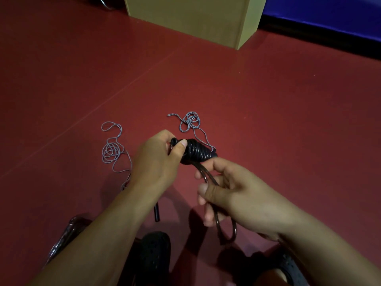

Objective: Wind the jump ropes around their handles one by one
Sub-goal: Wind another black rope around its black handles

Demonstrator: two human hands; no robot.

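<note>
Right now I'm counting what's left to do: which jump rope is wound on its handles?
The dark rope, coiled in a bundle gripped by the left hand. The grey rope lies loose and tangled on the floor.

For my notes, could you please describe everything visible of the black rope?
The black rope looks glossy, like plastic. Most of it is wound in tight coils around its handles, a bundle held level above the red floor. The left hand grips one end; the right hand holds the loose loop hanging below.
</note>
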